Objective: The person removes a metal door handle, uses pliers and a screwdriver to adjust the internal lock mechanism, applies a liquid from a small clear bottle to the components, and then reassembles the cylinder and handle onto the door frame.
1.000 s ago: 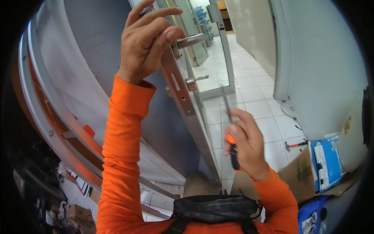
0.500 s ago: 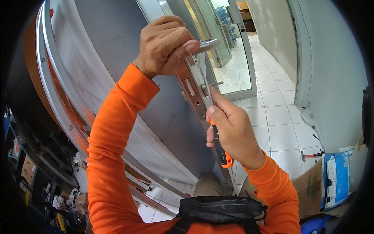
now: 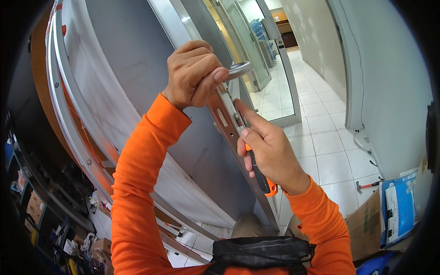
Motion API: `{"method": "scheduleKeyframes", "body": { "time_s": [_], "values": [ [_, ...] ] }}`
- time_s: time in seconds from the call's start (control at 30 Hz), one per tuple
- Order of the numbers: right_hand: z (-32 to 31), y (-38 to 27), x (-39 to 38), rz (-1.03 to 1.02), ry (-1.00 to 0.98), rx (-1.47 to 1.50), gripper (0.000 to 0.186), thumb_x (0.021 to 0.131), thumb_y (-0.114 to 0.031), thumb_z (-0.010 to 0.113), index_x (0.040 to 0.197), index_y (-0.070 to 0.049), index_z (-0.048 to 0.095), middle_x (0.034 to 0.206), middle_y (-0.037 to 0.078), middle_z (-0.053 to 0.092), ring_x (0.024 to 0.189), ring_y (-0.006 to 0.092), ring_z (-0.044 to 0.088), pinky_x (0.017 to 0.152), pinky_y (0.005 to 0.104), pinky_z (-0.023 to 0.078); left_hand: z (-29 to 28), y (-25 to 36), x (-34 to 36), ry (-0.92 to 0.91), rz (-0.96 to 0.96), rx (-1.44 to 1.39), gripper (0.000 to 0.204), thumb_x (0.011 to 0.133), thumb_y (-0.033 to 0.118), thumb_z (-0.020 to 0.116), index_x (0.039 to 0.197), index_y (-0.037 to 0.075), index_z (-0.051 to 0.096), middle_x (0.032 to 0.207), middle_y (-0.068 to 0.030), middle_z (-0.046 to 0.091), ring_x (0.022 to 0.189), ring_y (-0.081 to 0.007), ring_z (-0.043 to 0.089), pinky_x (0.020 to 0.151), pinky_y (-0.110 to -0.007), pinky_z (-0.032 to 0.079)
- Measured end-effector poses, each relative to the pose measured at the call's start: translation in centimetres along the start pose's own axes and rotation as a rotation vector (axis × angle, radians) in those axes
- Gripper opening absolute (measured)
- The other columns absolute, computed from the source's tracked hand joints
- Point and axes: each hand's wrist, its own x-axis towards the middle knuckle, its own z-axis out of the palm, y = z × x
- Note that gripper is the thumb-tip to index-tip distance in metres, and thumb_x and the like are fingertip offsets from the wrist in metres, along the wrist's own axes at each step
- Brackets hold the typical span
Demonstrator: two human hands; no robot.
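My left hand (image 3: pixel 192 73) is closed around the near side of a silver lever handle (image 3: pixel 240 69) on a grey metal door (image 3: pixel 201 156). In my right hand (image 3: pixel 275 153) is a screwdriver with a black and orange handle (image 3: pixel 260 176), its shaft pointing up along the door's edge. My right index finger stretches along the shaft toward the area just below the lever. Set in the door edge is a brownish lock faceplate (image 3: pixel 222 117) with a slot and a small hole. The screwdriver's tip is too small to make out.
Beyond stands a glass door (image 3: pixel 275 59) by a corridor with white floor tiles (image 3: pixel 321 137). At right are a cardboard box (image 3: pixel 364 220), blue and white folders (image 3: pixel 398 206) and a hammer (image 3: pixel 368 184) on the floor. Cluttered shelves (image 3: pixel 34 206) line the left, beside metal frames (image 3: pixel 68 114).
The lever and my left hand sit lower in the picture. My right hand and the screwdriver have come closer to the lever, with the index finger now further along the shaft.
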Motion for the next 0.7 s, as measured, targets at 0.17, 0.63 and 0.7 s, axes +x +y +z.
{"method": "scheduleKeyframes", "body": {
  "time_s": [0.17, 0.63, 0.7],
  "values": [
    [-1.2, -1.8, 0.2, 0.113, -0.093, 0.16, 0.058, 0.106, -0.012, 0.042, 0.162, -0.005, 0.032, 0.074, 0.005, 0.058, 0.052, 0.0112, 0.055, 0.047, 0.029, 0.051, -0.4, 0.5, -0.2, -0.016, -0.027, 0.003, 0.03, 0.099, 0.019, 0.052, 0.071, 0.011, 0.057, 0.067, -0.0022, 0.067, 0.064, -0.0204, 0.066, 0.085, -0.04, 0.053],
    [5.7, 1.2, 0.6, 0.002, 0.107, 0.399, 0.06, 0.107, -0.01, 0.036, 0.165, -0.006, 0.022, 0.072, 0.003, 0.055, 0.049, 0.0096, 0.054, 0.044, 0.0273, 0.051, -0.5, 0.3, -1.1, 0.075, -0.006, -0.013, 0.019, 0.09, 0.012, 0.063, 0.072, 0.008, 0.062, 0.063, -0.0036, 0.06, 0.057, -0.0241, 0.057, 0.076, -0.039, 0.055],
    [3.5, 1.4, 0.4, -0.013, 0.077, 0.244, 0.059, 0.106, -0.009, 0.036, 0.164, -0.006, 0.025, 0.074, 0.005, 0.056, 0.053, 0.0108, 0.056, 0.046, 0.0281, 0.052, -0.8, 0.4, -1.4, 0.086, -0.024, -0.004, 0.019, 0.09, 0.012, 0.063, 0.072, 0.008, 0.062, 0.063, -0.0037, 0.059, 0.057, -0.0241, 0.057, 0.077, -0.039, 0.055]
  ]
}}
